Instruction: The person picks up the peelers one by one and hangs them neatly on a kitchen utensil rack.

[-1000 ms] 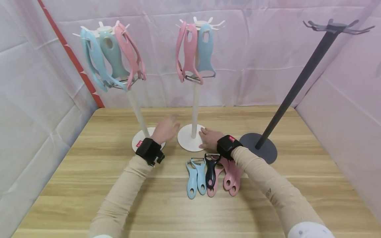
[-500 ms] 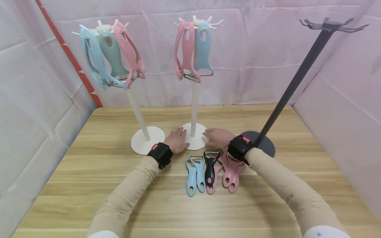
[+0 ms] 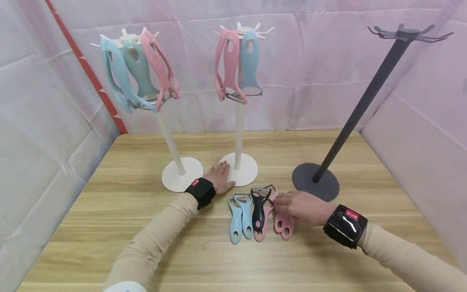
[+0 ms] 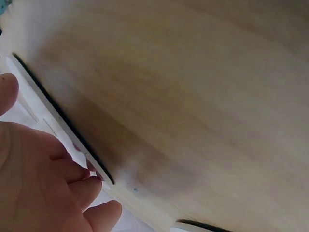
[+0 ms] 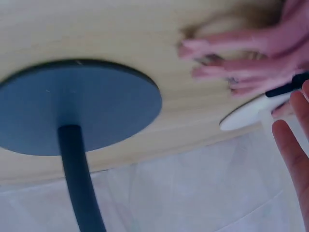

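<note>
Pale pink cloth is hung on all sides; a light wooden counter (image 3: 146,251) is set within it.

Row of peelers laid flat near the front middle of the counter. Long axes run front to back; blade ends point away toward the stands, handle holes toward the person. Two blue peelers (image 3: 240,217) at the left of the row, a black peeler (image 3: 259,207) at its centre, pink peelers (image 3: 283,225) at its right, all side by side and touching or nearly so.

Right hand (image 3: 300,207) is laid over the pink peelers from the right side, fingers reaching to their blade ends beside the black peeler's head. Whether a peeler is actually gripped cannot be told; the fingers are seen lightly bent, in contact with the pink handles. In the right wrist view the pink peelers (image 5: 241,53) are blurred.

Left hand (image 3: 220,178) is rested flat, fingers extended, on the edge of the middle white stand's base (image 3: 245,170); nothing is grasped. The peeler row lies just in front and to the right of this hand.

Middle white stand carries pink and blue peelers hung from its top hooks. A second white stand (image 3: 182,174) at left is likewise hung. A dark grey stand (image 3: 315,181) is placed at right, just behind the right hand.
</note>
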